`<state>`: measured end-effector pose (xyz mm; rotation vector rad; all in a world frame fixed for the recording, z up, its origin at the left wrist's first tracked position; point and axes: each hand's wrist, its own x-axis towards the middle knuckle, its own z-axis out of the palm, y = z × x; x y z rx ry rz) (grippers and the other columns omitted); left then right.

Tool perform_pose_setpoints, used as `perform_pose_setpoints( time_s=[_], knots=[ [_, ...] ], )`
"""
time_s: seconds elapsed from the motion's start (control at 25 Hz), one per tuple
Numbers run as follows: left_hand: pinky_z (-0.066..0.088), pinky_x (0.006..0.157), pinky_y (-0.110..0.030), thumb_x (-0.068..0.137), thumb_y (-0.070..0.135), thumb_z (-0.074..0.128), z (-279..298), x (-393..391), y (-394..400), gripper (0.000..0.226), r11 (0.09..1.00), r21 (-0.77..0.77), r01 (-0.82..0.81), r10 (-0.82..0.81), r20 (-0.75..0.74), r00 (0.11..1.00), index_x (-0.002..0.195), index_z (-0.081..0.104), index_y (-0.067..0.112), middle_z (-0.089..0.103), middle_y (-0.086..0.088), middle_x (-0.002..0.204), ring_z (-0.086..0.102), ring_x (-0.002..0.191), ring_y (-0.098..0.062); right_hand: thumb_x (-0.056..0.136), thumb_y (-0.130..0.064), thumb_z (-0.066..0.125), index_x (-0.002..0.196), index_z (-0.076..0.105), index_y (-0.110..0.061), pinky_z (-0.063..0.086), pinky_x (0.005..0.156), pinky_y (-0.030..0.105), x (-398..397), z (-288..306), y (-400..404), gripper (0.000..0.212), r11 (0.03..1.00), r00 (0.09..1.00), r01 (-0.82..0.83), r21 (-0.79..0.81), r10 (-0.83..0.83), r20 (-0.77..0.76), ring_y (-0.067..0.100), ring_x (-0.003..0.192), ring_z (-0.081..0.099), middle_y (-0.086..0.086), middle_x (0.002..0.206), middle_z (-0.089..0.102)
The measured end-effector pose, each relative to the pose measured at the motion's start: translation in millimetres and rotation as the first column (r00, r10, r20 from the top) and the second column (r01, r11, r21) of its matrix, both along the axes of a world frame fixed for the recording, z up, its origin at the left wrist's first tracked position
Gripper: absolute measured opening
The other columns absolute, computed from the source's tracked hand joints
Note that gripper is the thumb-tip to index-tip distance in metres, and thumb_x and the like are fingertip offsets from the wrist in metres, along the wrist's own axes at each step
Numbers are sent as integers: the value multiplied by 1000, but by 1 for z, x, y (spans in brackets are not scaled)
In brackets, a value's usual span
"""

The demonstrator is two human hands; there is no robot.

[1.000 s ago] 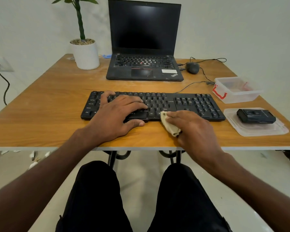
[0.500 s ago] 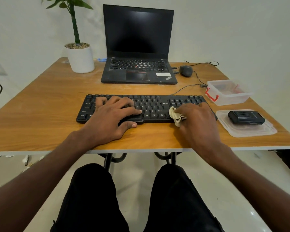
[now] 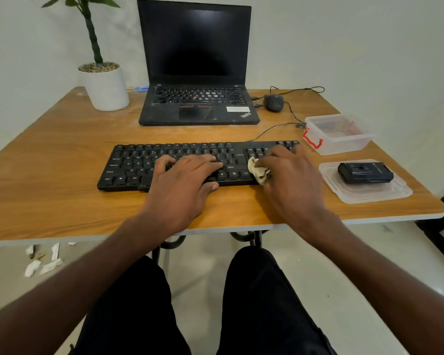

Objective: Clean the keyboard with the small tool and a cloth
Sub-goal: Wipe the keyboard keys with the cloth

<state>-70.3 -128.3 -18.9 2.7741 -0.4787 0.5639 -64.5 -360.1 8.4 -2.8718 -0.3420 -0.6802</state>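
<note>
L hand (image 3: 183, 185) flat, grip loose, on keyboard (image 3: 128, 165); R hand (image 3: 290, 180) grip holds cloth (image 3: 258, 171).

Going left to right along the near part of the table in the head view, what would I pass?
Keyboard → left hand flat on the keys → cloth → right hand holding it → clear lid with a black device on it.

Keyboard (image 3: 164, 165): on table (image 3: 49, 175), before laptop (image 3: 198, 98).
Plant pot (image 3: 107, 89): left of laptop.
Mouse (image 3: 274, 102): right of laptop.
Box (image 3: 338, 134): right of keyboard.
</note>
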Motion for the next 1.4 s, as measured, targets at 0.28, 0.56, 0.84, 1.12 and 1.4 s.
perform_pose_setpoints(
  time_s=[0.28,0.56,0.84,1.12,1.4],
  knots=[
    [19,105,-39,106,39,58,1,1,-2,49,1000,16,3,-3,-25,1000,153,46,40,44,18,158,35,147,-8,88,-11,48,131,70,-21,33,76,26,-3,-12,17,49,969,971,-241,58,241,1,16,99,42,-3,128,68],
    [12,93,-37,107,35,55,-1,3,-4,50,996,81,21,-21,-4,1000,152,43,53,43,15,157,37,145,-14,90,-1,69,132,69,-19,44,83,36,6,0,-30,46,994,997,78,79,-76,-30,30,121,51,-1,133,67],
    [11,92,-36,105,33,59,-3,3,-3,50,998,60,-7,6,17,1000,149,47,53,45,15,154,39,143,-15,80,-4,80,113,79,-18,38,75,28,-6,1,-15,35,956,952,-294,22,295,-88,22,97,56,-3,116,72],
    [13,90,-37,104,33,60,-3,4,-2,49,998,67,3,-5,25,1000,147,51,53,48,12,154,43,142,-17,84,1,72,127,72,-14,41,86,32,-3,3,-24,45,991,1000,31,133,-31,1,28,111,56,5,123,68],
    [12,91,-37,106,36,56,-3,2,-3,49,997,70,-32,30,34,999,149,48,56,45,16,156,41,143,-14,92,-13,67,141,61,-28,32,105,47,-3,4,-13,52,993,996,34,-110,-43,-76,26,134,46,-5,144,62]
  ],
)
